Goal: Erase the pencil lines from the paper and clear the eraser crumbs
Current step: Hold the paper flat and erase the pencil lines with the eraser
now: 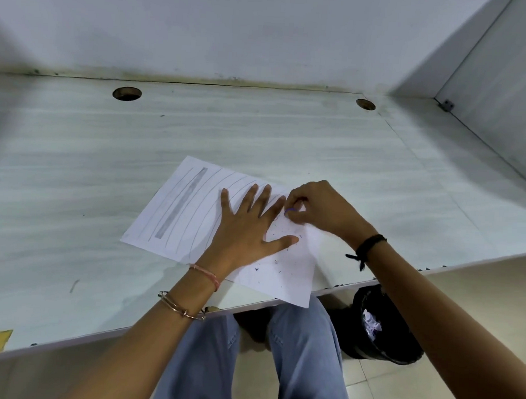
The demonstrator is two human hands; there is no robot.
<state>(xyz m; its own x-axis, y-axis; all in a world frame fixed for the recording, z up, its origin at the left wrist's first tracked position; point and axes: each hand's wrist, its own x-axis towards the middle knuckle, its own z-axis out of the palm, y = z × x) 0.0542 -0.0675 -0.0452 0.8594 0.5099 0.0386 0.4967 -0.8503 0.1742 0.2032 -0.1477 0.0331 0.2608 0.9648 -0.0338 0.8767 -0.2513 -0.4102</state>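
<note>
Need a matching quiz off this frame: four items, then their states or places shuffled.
1 left hand
2 right hand
3 eraser crumbs
4 black bin

A on the floor, crumpled paper inside
B flat, fingers spread, pressing the sheet
C scattered on the sheet's near right part
D fingers curled, pinching the eraser

Pairs: 1-B, 2-D, 3-C, 4-A

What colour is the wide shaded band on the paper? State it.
Grey pencil shading; the wide band on the paper shows best in the head view.
</note>
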